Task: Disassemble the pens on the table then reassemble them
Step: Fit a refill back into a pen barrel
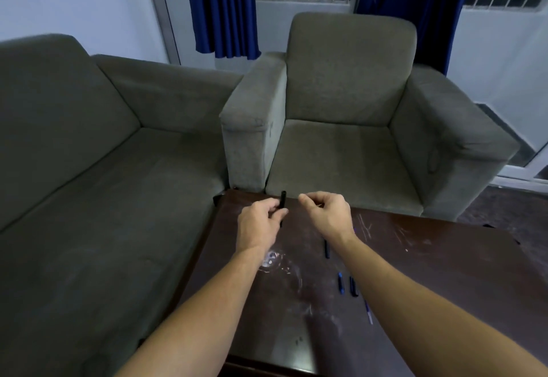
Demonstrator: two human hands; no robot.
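My left hand grips a black pen barrel held upright above the far edge of the dark wooden table. My right hand hovers just to its right with fingers pinched together; whether it holds a small part I cannot tell. On the table lie a black pen piece, a blue pen piece, another black piece and a thin refill.
A grey armchair stands right behind the table, and a grey sofa runs along the left side. Blue curtains and barred windows are at the back. The tabletop is scratched and glossy.
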